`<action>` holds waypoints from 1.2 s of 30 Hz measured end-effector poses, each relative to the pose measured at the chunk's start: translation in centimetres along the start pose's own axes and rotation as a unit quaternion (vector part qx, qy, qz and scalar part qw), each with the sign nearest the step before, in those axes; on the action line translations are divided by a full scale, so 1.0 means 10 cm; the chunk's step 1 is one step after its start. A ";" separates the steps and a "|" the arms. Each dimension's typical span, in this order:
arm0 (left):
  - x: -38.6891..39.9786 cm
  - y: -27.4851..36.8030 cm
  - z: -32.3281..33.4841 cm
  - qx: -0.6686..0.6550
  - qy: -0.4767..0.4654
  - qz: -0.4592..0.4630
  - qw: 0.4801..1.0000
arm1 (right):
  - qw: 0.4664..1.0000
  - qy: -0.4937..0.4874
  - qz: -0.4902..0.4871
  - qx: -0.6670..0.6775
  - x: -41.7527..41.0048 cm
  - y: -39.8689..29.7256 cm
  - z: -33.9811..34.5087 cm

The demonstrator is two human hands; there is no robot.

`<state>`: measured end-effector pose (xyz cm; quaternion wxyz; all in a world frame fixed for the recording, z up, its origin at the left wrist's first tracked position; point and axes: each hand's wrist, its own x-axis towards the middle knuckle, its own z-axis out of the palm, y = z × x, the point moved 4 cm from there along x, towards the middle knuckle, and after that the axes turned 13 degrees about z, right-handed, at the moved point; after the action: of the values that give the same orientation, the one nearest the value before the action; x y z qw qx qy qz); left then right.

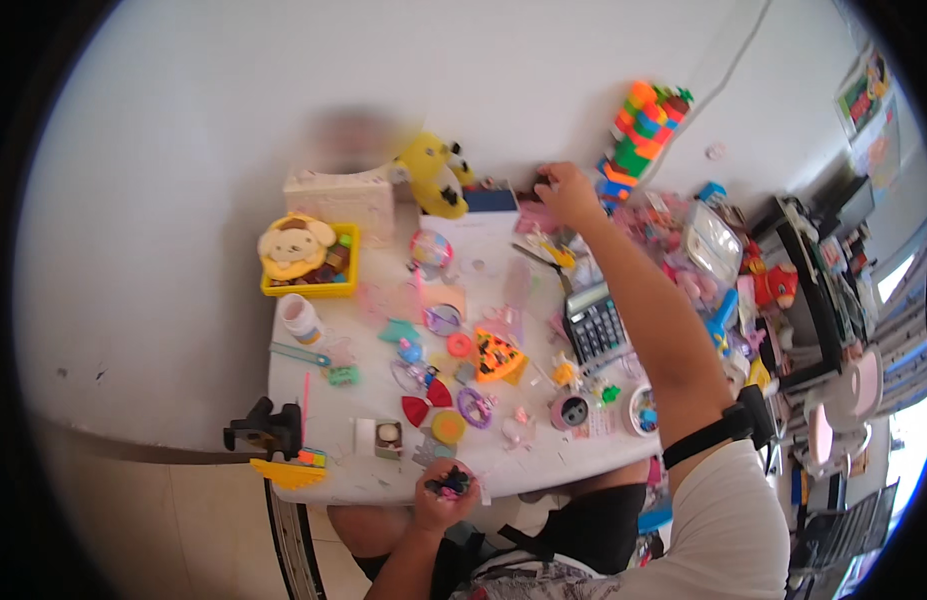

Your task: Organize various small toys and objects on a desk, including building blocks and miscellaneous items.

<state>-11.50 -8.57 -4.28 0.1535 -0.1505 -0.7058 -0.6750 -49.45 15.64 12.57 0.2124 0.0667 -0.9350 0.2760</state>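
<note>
Near the table's front edge my left hand (442, 499) is closed around a cluster of small black and pink items (453, 482). My right hand (564, 193) reaches to the back of the table, its fingers at a small dark object (542, 181), between a dark blue and white box (492, 202) and a tower of colourful building blocks (637, 146). Whether those fingers grip the dark object is unclear. Just beyond my left hand are a yellow round item (448, 427), a red bow (426, 403) and a purple ring-shaped item (474, 407).
A yellow basket (354, 259) with a plush dog face stands back left, near a yellow plush toy (431, 176). A black calculator (594, 322) and scissors (538, 257) lie right of centre. Small toys cover the middle of the white table (336, 480). A black stand (266, 429) is front left.
</note>
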 end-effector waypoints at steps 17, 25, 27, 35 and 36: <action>-0.01 -0.02 0.03 0.033 0.051 -0.038 0.997 | 0.905 -0.203 0.314 -0.204 -2.28 0.80 -0.45; 0.00 -0.05 0.01 0.048 0.076 -0.075 0.993 | 0.932 -0.143 0.332 -0.028 -2.03 0.93 -0.94; -0.01 -0.05 0.01 0.050 0.072 -0.082 0.993 | 0.929 -0.048 0.271 0.248 -1.90 1.14 -1.35; 0.00 -0.01 0.05 0.008 0.068 -0.111 0.992 | 0.716 -0.133 0.316 0.608 -2.24 1.44 -1.84; 0.00 -0.01 0.04 0.033 0.053 -0.110 0.992 | 0.763 -0.114 0.342 0.536 -2.28 1.37 -1.80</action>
<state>-11.58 -8.13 -4.37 0.1200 -0.0310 -0.7311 -0.6709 -25.78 37.13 9.64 -0.0746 -0.1231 -0.6128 0.7770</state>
